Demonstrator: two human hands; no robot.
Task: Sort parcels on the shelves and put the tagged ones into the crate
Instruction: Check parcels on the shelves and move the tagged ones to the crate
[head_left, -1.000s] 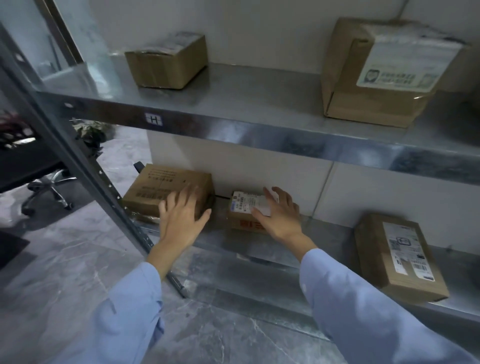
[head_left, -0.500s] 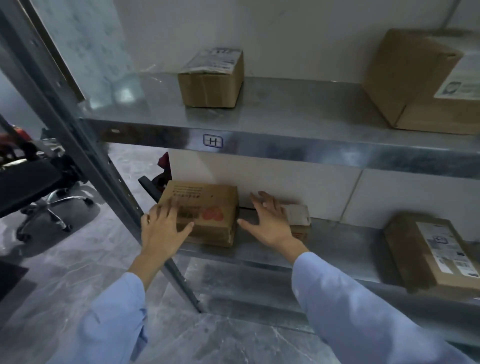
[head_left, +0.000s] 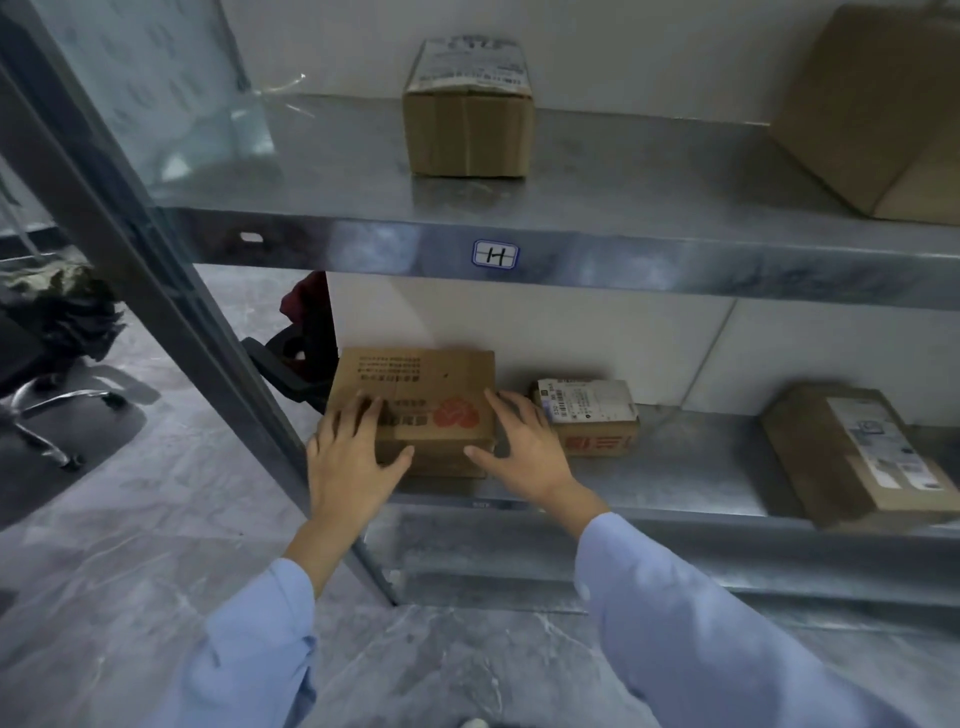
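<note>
Carton with red logo (head_left: 431, 395) at left end of lower shelf (head_left: 701, 467), near front edge. Left hand (head_left: 353, 457) on carton's top left, fingers fairly straight and spread, thumb on front face. Right hand (head_left: 524, 452) flat against carton's right side, fingers extended, thumb at lower front; neither hand curled round it. Small labelled parcel (head_left: 592, 415) just beside right hand. Flat labelled parcel (head_left: 852, 452) well apart, further right. Upper shelf (head_left: 623, 182) with "H" sticker (head_left: 495, 254) carries taped box (head_left: 467, 119)

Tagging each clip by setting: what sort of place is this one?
Likely a parcel storeroom or sorting room: metal shelving marked with an H tag, label-bearing cardboard boxes like the small parcel on the lower shelf, and an office chair base nearby.
</note>
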